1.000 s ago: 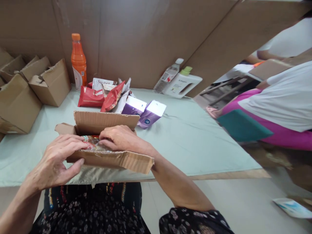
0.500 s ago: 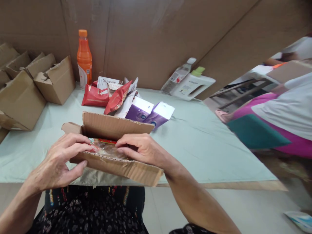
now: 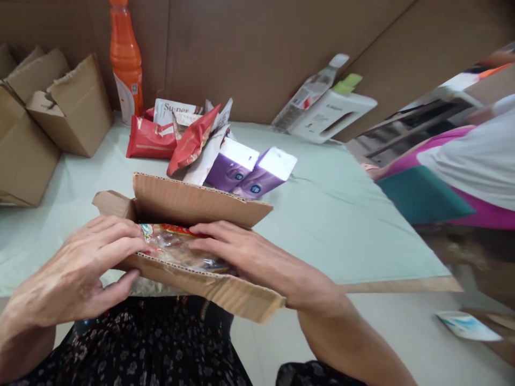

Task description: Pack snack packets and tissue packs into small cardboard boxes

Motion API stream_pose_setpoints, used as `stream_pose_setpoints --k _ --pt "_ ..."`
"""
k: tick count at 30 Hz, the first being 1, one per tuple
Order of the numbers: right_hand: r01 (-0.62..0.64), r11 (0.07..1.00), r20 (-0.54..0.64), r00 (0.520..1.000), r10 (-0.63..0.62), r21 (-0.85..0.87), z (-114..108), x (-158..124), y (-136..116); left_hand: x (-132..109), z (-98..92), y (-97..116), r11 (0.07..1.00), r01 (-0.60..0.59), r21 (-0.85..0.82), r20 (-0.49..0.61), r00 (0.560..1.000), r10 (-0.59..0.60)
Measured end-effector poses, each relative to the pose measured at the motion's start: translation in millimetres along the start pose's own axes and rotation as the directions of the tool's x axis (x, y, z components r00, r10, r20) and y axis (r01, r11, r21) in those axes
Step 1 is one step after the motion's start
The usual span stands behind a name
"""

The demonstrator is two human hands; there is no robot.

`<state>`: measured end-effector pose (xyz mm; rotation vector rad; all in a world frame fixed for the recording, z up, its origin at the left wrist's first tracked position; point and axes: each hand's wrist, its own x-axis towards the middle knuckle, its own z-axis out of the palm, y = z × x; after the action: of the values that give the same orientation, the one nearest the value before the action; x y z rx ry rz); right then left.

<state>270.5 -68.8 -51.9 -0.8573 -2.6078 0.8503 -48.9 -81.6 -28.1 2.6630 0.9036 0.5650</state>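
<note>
An open cardboard box (image 3: 201,202) lies on the near side of the table with its flaps raised. Inside is a clear plastic packet (image 3: 171,241) with red and green print, partly covered by my fingers. My left hand (image 3: 92,262) grips the box's left end, fingers inside over the near wall and thumb outside. My right hand (image 3: 245,257) reaches into the right end, its fingers stretched out and resting on the packet. Its thumb is hidden.
Behind the box are red packets (image 3: 151,140) and two purple-and-white cartons (image 3: 263,174). An orange drink bottle (image 3: 126,64), small cardboard boxes (image 3: 76,107), a clear bottle (image 3: 308,94) and a white jug (image 3: 333,115) line the back. A person (image 3: 475,150) is at right.
My right hand has flattened over the packet, its thumb now out of sight. My left hand stays at the box's left end. The view has tilted down and come closer.
</note>
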Motion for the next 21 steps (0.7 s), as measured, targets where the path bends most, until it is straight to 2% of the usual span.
stream_pose_setpoints --k 3,8,10,15,17,19,21 --pt "0.000 0.994 -0.031 1.000 -0.004 -0.113 9.6 1.6 1.2 -0.6 0.7 -0.9 1.000 0.007 0.011 -0.002 1.000 -0.007" --pt "0.134 0.984 -0.220 0.963 -0.156 -0.114 18.6 -0.3 3.9 -8.8 0.2 0.2 0.999 0.040 0.022 0.011 0.999 -0.040" --pt "0.163 0.985 -0.189 0.967 -0.169 -0.047 15.8 0.7 5.1 -10.6 0.0 -0.7 1.000 0.026 0.008 0.036 0.999 -0.026" --pt "0.179 0.968 0.000 0.983 -0.182 0.175 -0.5 8.6 8.2 -10.4 3.6 -4.7 0.995 0.017 -0.103 0.091 0.996 -0.008" --pt "0.187 0.952 0.004 0.981 -0.194 0.241 -8.6 7.7 6.0 -11.7 5.8 -6.1 0.992 0.026 -0.123 0.091 0.996 -0.015" --pt "0.208 0.930 -0.089 0.978 -0.190 0.302 -17.5 2.5 1.8 -14.3 7.5 -8.2 0.991 0.044 -0.123 0.096 0.995 -0.032" --pt "0.217 0.922 -0.323 0.940 -0.109 0.320 -27.4 -3.9 -0.7 -17.0 7.7 -11.5 0.992 0.059 -0.114 0.106 0.993 -0.047"
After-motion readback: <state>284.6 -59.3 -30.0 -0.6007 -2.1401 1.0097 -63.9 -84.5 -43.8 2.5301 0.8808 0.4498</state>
